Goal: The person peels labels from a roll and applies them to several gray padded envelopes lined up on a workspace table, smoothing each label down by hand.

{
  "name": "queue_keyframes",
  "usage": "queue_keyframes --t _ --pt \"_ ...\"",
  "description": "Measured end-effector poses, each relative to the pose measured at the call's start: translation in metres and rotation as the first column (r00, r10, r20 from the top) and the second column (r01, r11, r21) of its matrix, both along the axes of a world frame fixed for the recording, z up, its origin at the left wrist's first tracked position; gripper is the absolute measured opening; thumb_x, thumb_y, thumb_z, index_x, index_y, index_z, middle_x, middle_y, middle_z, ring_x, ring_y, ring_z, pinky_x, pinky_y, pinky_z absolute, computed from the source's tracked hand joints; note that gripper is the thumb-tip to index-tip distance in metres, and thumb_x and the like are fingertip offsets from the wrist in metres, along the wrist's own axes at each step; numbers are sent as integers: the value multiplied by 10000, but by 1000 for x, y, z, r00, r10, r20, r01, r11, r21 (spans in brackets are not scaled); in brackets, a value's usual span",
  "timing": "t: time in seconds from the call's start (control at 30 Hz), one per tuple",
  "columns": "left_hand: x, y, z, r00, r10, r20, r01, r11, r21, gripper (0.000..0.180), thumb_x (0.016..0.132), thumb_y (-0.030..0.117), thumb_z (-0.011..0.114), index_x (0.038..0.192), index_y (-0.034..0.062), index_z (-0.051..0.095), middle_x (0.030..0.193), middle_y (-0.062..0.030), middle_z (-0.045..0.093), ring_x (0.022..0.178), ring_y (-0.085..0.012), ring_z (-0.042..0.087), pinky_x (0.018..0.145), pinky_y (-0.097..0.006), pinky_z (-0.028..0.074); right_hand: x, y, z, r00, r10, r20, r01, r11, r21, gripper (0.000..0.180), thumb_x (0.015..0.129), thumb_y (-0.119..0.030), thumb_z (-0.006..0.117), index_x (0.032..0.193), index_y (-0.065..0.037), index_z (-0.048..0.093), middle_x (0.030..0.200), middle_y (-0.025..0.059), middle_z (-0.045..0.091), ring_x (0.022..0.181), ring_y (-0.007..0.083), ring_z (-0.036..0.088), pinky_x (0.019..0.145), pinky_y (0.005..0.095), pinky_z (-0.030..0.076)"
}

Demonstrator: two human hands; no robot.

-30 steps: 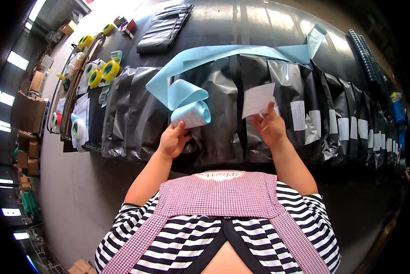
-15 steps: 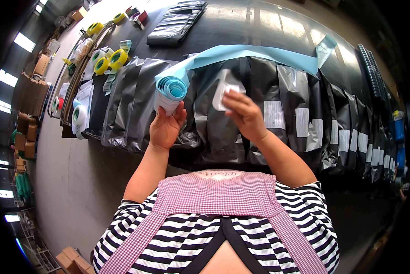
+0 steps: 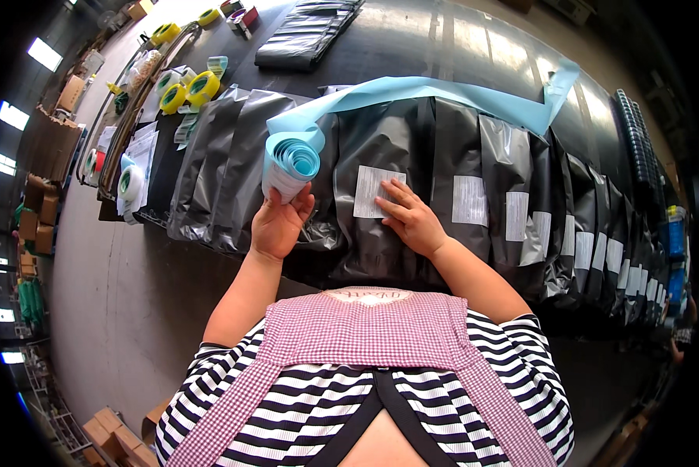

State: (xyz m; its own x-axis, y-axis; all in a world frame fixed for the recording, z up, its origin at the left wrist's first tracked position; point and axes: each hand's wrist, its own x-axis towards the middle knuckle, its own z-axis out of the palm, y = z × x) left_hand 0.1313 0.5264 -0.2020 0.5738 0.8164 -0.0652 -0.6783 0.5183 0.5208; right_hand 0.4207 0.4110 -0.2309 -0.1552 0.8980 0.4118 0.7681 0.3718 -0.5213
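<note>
My left hand (image 3: 280,223) grips the lower end of a roll of labels (image 3: 285,180), white outside with pale blue backing. From the roll a long blue backing strip (image 3: 427,87) trails to the right across the bags. My right hand (image 3: 411,216) lies with fingers spread on a white printed label (image 3: 371,191), which sits flat on a black plastic mailing bag (image 3: 376,249). Further right, several more black bags (image 3: 454,144) stand in a row, with white labels (image 3: 470,200) on their fronts. Left of the roll, black bags (image 3: 244,167) show no label.
A stack of folded black bags (image 3: 306,35) lies on the dark table (image 3: 411,39). Yellow tape rolls (image 3: 202,89), papers (image 3: 141,152) and a white tape roll (image 3: 131,183) sit at the left end. Cardboard boxes (image 3: 116,437) stand on the floor at lower left.
My right hand has brought the label down onto the bag, and its fingers have spread over it. The left hand still holds the roll in nearly the same place.
</note>
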Motion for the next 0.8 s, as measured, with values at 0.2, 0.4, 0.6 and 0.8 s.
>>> queue_keyframes --t 0.2,0.4,0.6,0.8 --pt "12 -21 1 991 -134 15 135 990 -37 576 978 372 610 1442 102 401 1381 -88 553 1260 -276 566 1043 -444 469 4 -18 41 967 114 228 -72 980 -184 375 855 -220 717 1217 -132 675 1447 116 520 1363 273 471 1138 413 363" --pt "36 -30 -3 978 -205 -28 203 977 -70 563 992 369 593 1458 133 383 1405 -86 530 1295 -290 530 1076 -535 412 -26 7 47 991 -125 -39 110 957 -270 430 863 -162 681 1278 -75 607 1425 173 512 1358 355 447 1141 481 342" --pt "33 4 -21 933 -148 -328 125 988 -90 593 997 349 594 1491 142 339 1467 -111 462 1383 -373 413 1049 -706 297 -39 40 8 968 -43 248 98 972 -211 589 832 -323 706 1370 -122 574 1600 122 297 1520 374 98 1205 605 69" --pt "19 19 -25 947 -123 -296 96 990 -104 653 975 370 620 1497 104 332 1521 -138 390 1414 -442 342 1024 -747 296 -26 27 13 970 19 242 62 945 -323 363 808 -311 716 1149 -189 742 1563 112 350 1522 402 49 1157 695 128"
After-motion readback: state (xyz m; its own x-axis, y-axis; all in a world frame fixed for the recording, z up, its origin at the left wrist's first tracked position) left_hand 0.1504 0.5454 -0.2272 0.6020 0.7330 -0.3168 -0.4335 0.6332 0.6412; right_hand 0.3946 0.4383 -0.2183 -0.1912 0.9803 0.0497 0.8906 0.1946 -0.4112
